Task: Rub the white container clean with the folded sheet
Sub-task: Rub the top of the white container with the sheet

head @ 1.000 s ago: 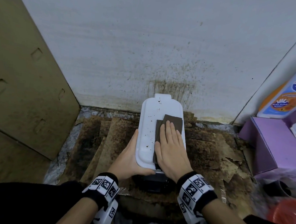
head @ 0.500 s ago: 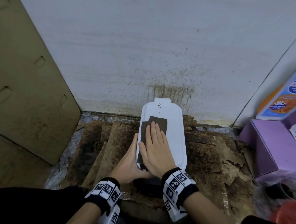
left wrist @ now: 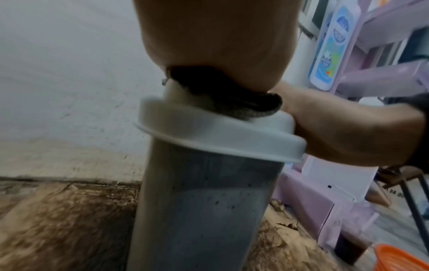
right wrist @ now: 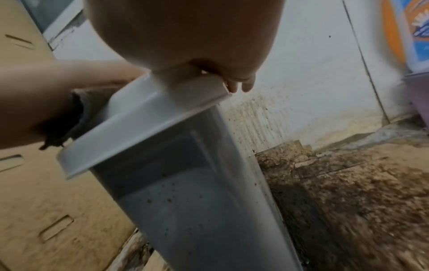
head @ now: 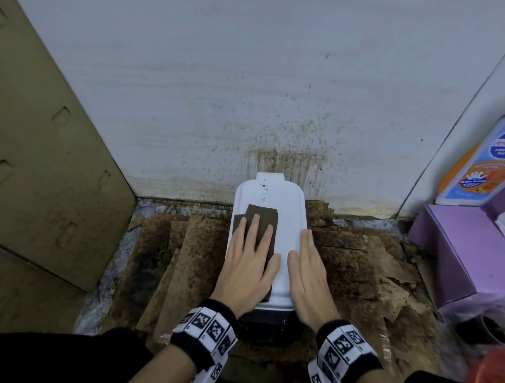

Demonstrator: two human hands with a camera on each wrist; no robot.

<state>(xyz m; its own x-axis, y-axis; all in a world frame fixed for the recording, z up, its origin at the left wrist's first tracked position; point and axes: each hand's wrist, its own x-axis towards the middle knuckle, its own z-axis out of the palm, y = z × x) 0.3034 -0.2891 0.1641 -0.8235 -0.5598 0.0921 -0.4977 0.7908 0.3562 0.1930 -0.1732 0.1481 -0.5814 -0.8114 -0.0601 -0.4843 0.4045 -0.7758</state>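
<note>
Container [head: 284,222] stands against wall [head: 250,88]; my left hand [head: 248,267] on sheet [head: 260,221] atop it, right hand [head: 308,279] at its right edge.

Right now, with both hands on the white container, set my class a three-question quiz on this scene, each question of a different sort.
1. True or false: the left hand presses the folded sheet flat on top of the white container.
2. Where do brown specks still show on the container's top? A: at the far end near the wall. B: beside the right wrist. C: nowhere.
3. Fill in: the right hand lies with straight fingers along the container's ____ edge.

Key: 1 true; 2 A; 3 right.
</note>
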